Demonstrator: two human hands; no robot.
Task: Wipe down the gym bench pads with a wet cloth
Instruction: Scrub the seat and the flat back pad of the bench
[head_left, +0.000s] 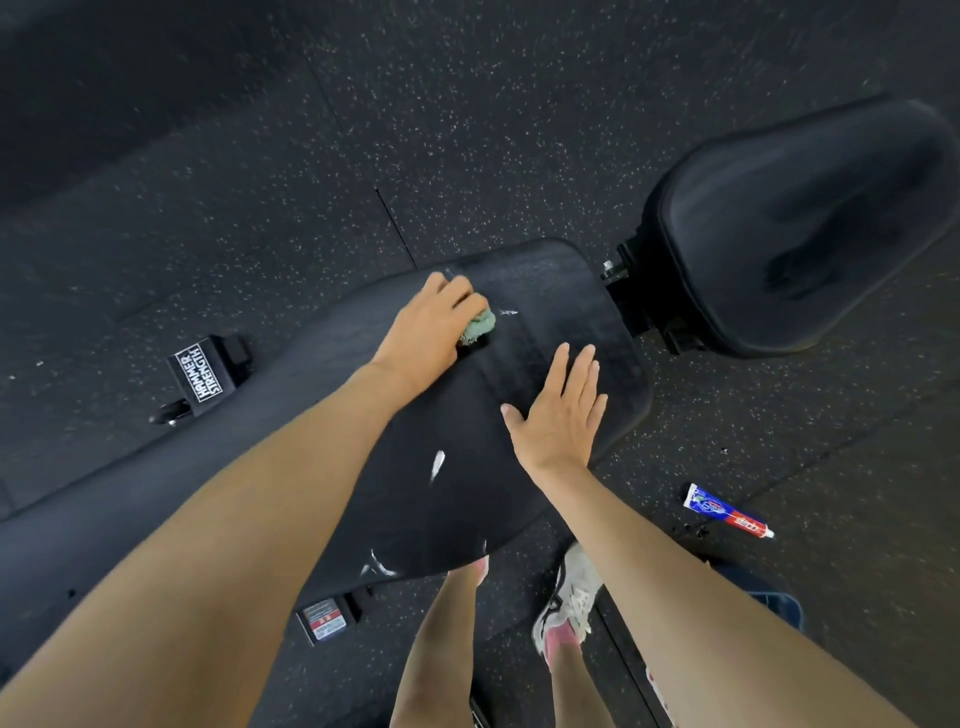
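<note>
My left hand (431, 322) clenches a bunched green cloth (479, 326) against the long back pad (363, 415) just above the frame's centre. My right hand (558, 415) lies flat, fingers spread, on the same pad right of centre, grasping nothing. White smears (438, 464) mark the pad lower down. The seat pad (800, 228) sits at upper right; a tube (727, 511) lies on the floor at lower right.
</note>
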